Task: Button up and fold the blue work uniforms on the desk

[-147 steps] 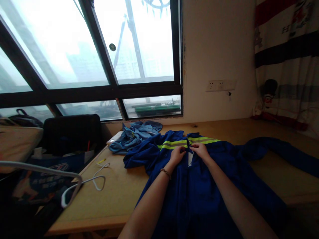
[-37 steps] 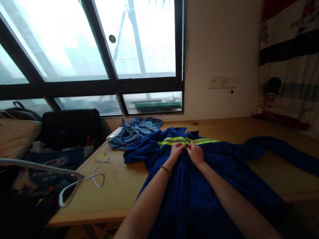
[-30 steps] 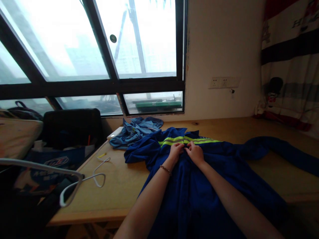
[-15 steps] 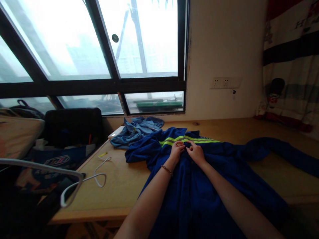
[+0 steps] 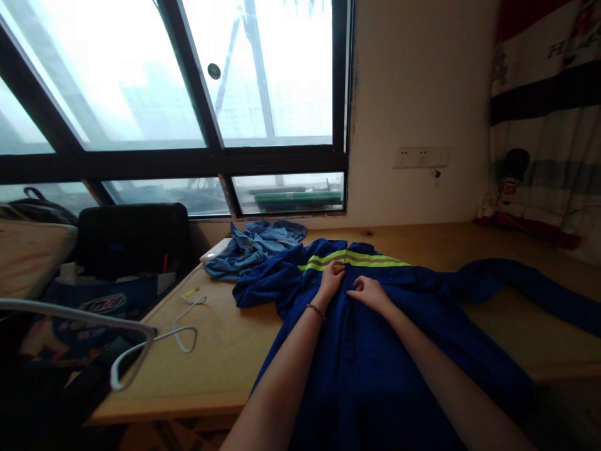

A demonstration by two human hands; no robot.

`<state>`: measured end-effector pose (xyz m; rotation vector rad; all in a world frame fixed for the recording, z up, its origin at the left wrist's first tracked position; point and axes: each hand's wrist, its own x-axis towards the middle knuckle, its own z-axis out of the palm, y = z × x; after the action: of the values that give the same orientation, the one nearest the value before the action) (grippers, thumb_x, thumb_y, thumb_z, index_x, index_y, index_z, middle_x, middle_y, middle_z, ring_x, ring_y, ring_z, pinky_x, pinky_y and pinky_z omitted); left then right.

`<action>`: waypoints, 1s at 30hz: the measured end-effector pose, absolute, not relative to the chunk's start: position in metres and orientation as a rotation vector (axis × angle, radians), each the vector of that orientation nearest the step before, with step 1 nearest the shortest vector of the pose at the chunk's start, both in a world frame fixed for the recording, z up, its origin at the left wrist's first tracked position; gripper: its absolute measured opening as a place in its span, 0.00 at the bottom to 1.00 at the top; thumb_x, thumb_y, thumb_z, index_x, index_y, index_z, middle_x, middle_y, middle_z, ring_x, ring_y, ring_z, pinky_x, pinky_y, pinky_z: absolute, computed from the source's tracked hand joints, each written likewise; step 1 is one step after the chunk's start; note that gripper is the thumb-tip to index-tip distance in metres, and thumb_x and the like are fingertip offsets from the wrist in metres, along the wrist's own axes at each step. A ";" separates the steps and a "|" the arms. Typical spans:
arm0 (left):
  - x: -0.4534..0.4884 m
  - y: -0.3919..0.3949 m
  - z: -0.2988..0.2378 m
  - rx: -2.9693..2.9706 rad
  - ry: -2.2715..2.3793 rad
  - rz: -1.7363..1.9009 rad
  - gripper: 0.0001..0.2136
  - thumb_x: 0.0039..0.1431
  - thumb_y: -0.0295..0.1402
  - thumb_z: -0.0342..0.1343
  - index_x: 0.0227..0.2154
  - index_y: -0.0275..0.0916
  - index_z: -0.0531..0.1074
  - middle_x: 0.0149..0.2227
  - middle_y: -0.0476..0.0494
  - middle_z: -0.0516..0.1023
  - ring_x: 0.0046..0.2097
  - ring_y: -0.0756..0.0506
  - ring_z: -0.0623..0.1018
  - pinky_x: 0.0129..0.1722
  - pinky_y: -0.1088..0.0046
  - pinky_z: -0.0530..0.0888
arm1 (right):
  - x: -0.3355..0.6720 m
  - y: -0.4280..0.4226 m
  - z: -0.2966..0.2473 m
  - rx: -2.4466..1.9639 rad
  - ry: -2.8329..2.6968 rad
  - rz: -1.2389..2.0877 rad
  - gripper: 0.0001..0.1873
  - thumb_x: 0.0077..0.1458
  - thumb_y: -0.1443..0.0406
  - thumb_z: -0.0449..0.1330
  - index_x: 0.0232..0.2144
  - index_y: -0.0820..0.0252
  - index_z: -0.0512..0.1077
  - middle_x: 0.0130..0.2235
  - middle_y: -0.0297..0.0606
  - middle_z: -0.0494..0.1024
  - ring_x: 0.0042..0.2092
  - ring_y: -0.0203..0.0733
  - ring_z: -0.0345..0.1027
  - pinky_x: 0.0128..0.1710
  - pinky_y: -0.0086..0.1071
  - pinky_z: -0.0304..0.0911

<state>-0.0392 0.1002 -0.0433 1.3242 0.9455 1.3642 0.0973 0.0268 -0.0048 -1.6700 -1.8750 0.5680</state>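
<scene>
Across wooden table (image 5: 201, 369), dark-blue jacket (image 5: 375, 369) is laid out, lower part overlaid by forearms (image 5: 286, 376). Light-blue clothing (image 5: 265, 244) is heaped at jacket's ten o'clock, against sleeve (image 5: 267, 285); white cable (image 5: 185, 328) is strewn at its nine. By left hand (image 5: 332, 280), bent fingers nearly closed, chest stripe (image 5: 375, 260) is partly covered; hold on cloth cannot be told. Right hand (image 5: 370, 294) is poised at front placket (image 5: 347, 357), thumb and forefinger parted slightly, nothing seen held.

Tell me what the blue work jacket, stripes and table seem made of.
Blue work jacket: matte cloth, probably woven, judging by soft creases; fibre unclear. Stripes: likely reflective tape, bright lime edges around grey. Table: probably dull wood or board, from its tan surface.
</scene>
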 end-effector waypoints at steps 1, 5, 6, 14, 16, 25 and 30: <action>-0.038 0.105 -0.044 1.397 0.958 1.373 0.13 0.44 0.17 0.51 0.35 0.35 0.66 0.32 0.44 0.75 0.35 0.50 0.75 0.36 0.74 0.71 | 0.096 0.020 -0.002 -1.732 -1.915 0.519 0.15 0.39 0.58 0.60 0.30 0.59 0.69 0.27 0.35 0.74 0.31 0.39 0.68 0.28 0.27 0.57; -0.034 0.121 -0.045 1.665 1.015 1.369 0.17 0.45 0.14 0.47 0.38 0.34 0.66 0.37 0.40 0.74 0.42 0.47 0.74 0.43 0.69 0.69 | 0.086 -0.005 0.005 -1.942 -1.976 0.238 0.15 0.39 0.61 0.58 0.34 0.55 0.68 0.35 0.37 0.72 0.35 0.42 0.67 0.28 0.30 0.56; -0.034 0.125 -0.045 1.718 1.033 1.343 0.19 0.45 0.13 0.46 0.40 0.34 0.65 0.38 0.39 0.74 0.42 0.47 0.74 0.44 0.68 0.69 | 0.083 -0.009 0.007 -1.962 -1.972 0.169 0.16 0.39 0.60 0.57 0.34 0.55 0.68 0.36 0.37 0.72 0.36 0.43 0.67 0.29 0.31 0.56; -0.030 0.123 -0.030 1.920 1.117 1.106 0.21 0.47 0.18 0.49 0.46 0.34 0.62 0.43 0.37 0.72 0.46 0.45 0.71 0.48 0.65 0.66 | 0.080 -0.010 0.006 -1.975 -1.941 0.140 0.13 0.40 0.56 0.55 0.28 0.56 0.70 0.35 0.39 0.72 0.39 0.47 0.65 0.32 0.34 0.57; -0.033 0.107 -0.020 2.048 1.181 1.045 0.19 0.47 0.20 0.51 0.45 0.34 0.64 0.44 0.37 0.71 0.47 0.45 0.70 0.48 0.66 0.66 | 0.088 -0.002 0.007 -1.996 -1.894 0.292 0.11 0.38 0.58 0.56 0.27 0.55 0.72 0.34 0.39 0.74 0.38 0.47 0.66 0.31 0.33 0.57; -0.053 0.032 -0.005 2.407 1.355 0.851 0.07 0.45 0.24 0.54 0.28 0.38 0.73 0.30 0.43 0.72 0.33 0.46 0.72 0.34 0.73 0.67 | 0.117 0.017 0.010 -1.528 -1.304 1.262 0.15 0.43 0.61 0.53 0.30 0.59 0.75 0.31 0.37 0.74 0.25 0.31 0.64 0.22 0.23 0.54; -0.058 0.027 -0.005 2.368 1.288 0.891 0.07 0.45 0.23 0.54 0.28 0.39 0.73 0.29 0.45 0.72 0.30 0.48 0.71 0.32 0.76 0.65 | 0.104 0.005 0.002 -1.654 -1.772 0.711 0.12 0.40 0.57 0.57 0.24 0.58 0.74 0.27 0.37 0.74 0.29 0.37 0.66 0.24 0.26 0.53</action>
<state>-0.0575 0.0266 -0.0054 2.3681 1.2878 0.8912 0.1040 0.0051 0.0015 -1.6545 -1.7724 0.7107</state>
